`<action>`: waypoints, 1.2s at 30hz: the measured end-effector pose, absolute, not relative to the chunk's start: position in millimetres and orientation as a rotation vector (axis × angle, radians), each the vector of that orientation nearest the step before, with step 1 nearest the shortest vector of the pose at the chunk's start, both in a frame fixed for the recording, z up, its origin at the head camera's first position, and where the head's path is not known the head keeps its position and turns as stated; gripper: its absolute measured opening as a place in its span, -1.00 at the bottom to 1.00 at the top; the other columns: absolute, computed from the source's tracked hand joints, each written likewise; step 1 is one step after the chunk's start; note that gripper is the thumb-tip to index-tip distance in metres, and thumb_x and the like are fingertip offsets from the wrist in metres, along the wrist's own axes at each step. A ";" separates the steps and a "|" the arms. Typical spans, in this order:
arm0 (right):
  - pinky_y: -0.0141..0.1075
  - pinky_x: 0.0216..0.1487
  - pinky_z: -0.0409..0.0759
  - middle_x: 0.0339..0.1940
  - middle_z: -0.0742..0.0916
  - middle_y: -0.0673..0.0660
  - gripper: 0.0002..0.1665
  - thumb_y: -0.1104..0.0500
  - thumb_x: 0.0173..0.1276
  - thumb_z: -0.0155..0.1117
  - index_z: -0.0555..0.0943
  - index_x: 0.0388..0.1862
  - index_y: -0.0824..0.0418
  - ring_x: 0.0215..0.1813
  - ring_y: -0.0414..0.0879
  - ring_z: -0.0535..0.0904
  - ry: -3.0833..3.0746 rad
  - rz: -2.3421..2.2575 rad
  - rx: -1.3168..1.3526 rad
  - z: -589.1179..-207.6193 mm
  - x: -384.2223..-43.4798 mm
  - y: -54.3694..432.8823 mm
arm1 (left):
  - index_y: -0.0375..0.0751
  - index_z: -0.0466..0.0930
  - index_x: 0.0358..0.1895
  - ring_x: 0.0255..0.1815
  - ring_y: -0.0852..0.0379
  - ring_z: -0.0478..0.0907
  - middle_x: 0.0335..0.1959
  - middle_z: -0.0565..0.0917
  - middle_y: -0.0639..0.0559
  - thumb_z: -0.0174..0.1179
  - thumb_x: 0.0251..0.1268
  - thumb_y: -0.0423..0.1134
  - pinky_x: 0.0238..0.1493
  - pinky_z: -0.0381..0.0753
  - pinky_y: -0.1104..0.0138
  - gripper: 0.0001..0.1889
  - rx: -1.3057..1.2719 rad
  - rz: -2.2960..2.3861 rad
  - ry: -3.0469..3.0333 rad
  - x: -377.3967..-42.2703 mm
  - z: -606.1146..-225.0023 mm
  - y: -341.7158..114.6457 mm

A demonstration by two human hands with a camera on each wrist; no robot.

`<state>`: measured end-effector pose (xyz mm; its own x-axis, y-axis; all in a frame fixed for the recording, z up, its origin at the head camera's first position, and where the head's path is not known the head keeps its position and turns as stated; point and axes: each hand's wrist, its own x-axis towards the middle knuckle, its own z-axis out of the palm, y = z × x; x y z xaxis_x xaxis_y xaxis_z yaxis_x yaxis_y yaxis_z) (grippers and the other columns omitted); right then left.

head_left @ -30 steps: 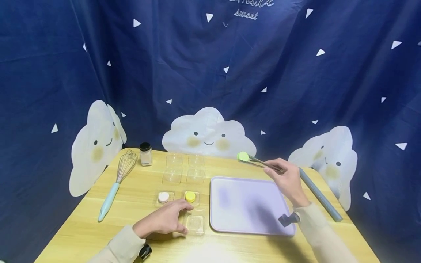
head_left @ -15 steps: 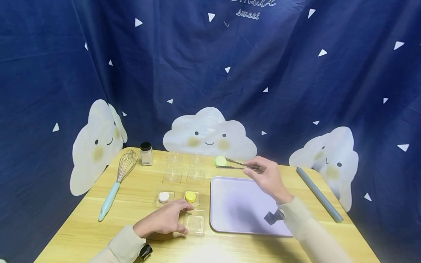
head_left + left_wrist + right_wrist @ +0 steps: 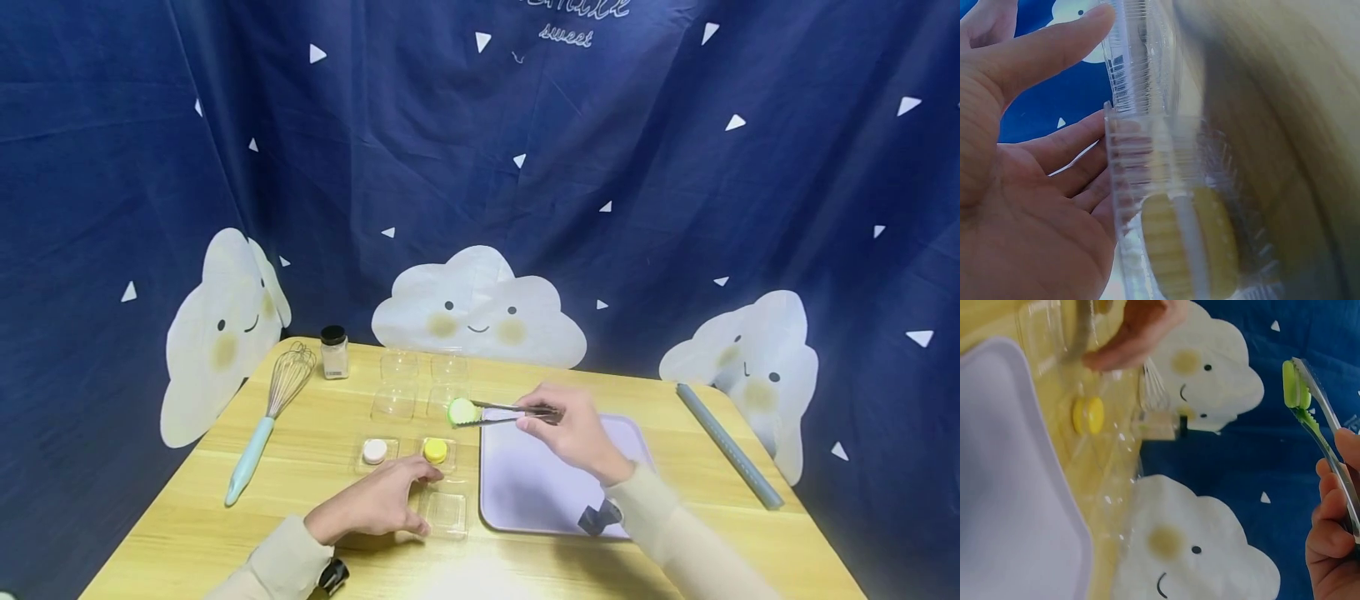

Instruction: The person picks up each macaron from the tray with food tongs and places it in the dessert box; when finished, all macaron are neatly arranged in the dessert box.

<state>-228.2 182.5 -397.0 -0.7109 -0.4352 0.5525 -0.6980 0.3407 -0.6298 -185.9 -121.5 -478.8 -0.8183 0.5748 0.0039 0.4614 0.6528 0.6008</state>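
My right hand (image 3: 573, 433) grips metal tongs (image 3: 517, 414), whose toothed tips pinch a light green macaron (image 3: 1296, 385) in the air. In the head view the macaron is just left of the purple tray's back corner. My left hand (image 3: 378, 498) lies at a clear plastic macaron box (image 3: 447, 514), fingers spread and thumb at its front compartment. A white macaron (image 3: 375, 451) and a yellow macaron (image 3: 435, 450) sit in its back compartments. The left wrist view shows a brownish-yellow macaron (image 3: 1188, 244) with pale filling in a compartment beside the palm; the hand hides that compartment from the head view.
A purple tray (image 3: 495, 500) lies right of the box, below the right forearm. Behind the box is a clear lid (image 3: 393, 400) with several domes. A whisk (image 3: 258, 442) and a black-capped jar (image 3: 334, 354) stand left. A grey-blue rod (image 3: 727, 446) lies far right.
My right hand has carried the green macaron in the tongs leftward, then down and nearer to the box. The left hand has stayed at the box.
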 end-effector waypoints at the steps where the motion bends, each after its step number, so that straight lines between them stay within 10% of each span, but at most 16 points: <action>1: -0.42 -0.30 0.72 -0.32 0.80 0.14 -0.82 0.32 0.21 0.50 0.78 -0.18 0.21 -0.32 -0.31 0.61 -2.335 1.313 1.022 -398.7 -227.1 180.8 | -0.20 0.58 0.21 0.17 -0.04 0.60 0.19 0.66 0.00 0.60 -0.15 -0.05 0.28 0.62 -0.02 -0.25 0.852 0.901 2.683 -185.5 -478.6 -121.4; 15: -0.43 -0.30 0.69 -0.38 0.78 -0.01 -0.86 0.22 0.22 0.50 0.77 -0.23 0.08 -0.35 -0.37 0.59 -2.511 1.240 1.224 -433.7 -218.7 167.5 | -0.12 0.63 0.03 0.04 -0.02 0.62 -0.04 0.65 0.10 0.60 -0.17 -0.04 0.16 0.69 0.03 -0.39 0.890 0.884 2.717 -186.9 -480.0 -121.5; 36: -0.54 -0.16 0.68 -0.33 0.79 -0.04 -0.86 0.23 0.20 0.50 0.78 -0.23 0.16 -0.28 -0.42 0.61 -2.715 0.988 1.314 -469.2 -221.5 164.2 | -0.15 0.57 0.26 0.31 -0.16 0.54 0.33 0.58 -0.06 0.61 -0.18 -0.05 0.38 0.53 -0.14 -0.21 0.825 0.886 2.668 -185.5 -477.3 -119.2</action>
